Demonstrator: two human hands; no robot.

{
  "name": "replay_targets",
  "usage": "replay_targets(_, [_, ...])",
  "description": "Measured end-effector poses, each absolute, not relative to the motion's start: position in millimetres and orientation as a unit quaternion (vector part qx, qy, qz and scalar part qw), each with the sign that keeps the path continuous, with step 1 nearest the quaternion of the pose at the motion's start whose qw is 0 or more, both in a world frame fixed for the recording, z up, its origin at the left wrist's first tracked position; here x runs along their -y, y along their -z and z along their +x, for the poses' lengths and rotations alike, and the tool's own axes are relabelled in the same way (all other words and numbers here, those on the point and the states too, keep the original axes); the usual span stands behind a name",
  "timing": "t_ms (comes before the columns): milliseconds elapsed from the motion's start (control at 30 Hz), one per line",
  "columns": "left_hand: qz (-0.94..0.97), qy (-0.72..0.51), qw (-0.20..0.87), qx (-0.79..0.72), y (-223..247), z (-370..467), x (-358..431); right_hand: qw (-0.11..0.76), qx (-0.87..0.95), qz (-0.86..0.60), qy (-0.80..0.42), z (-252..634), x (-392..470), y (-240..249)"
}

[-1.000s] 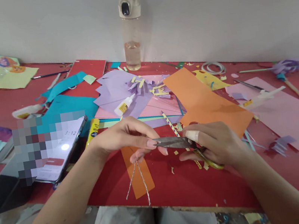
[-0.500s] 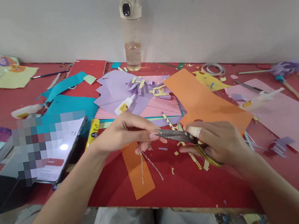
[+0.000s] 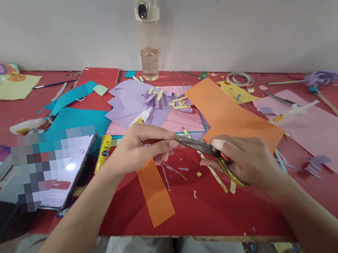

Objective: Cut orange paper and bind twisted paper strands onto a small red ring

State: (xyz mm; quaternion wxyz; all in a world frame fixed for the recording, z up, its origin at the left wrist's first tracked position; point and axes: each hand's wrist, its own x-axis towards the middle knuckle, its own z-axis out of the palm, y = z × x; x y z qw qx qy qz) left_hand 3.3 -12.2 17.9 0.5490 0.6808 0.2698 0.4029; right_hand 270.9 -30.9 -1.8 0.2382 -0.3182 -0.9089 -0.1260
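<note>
My right hand grips the yellow-handled scissors, whose blades point left and look closed or nearly so. The tips reach the thumb and fingertips of my left hand, which are pinched together. Two thin whitish twisted strings hang below my left fingers, spread apart. What the pinch itself holds at the blade tips is too small to make out. Under my left hand an orange paper strip lies on the red table. A patterned pencil lies below the scissors.
Beyond my hands lie purple paper, orange paper and a glue bottle. A glue stick and phone are on the left. Pink paper lies right. A bottle stands by the wall.
The scissors have tilted, with the blades sloping more steeply up toward my left fingertips. The hanging strings have shifted slightly up and to the right with my left hand.
</note>
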Motion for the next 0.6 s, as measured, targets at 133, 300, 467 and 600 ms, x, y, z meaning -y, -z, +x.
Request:
replay_targets(133, [0.694, -0.425, 0.498, -0.300, -17.7, 5.5, 13.4, 0.236, 0.905, -0.335, 0.117, 268.5, 31.4, 0.5])
replay_targets(300, [0.720, -0.440, 0.425, -0.327, -21.0, 9.3, 15.8, 0.240, 0.899, -0.348, 0.114, 264.8, 31.9, -0.9])
replay_targets(467, [0.763, -0.452, 0.318, -0.336, -24.7, 12.3, 17.4, 0.238, 0.893, -0.361, 0.120, 262.8, 33.2, -1.1])
replay_targets(600, [0.769, -0.462, 0.282, -0.339, -20.9, 13.0, 18.6, 0.247, 0.890, -0.365, 0.115, 262.1, 34.1, -1.8])
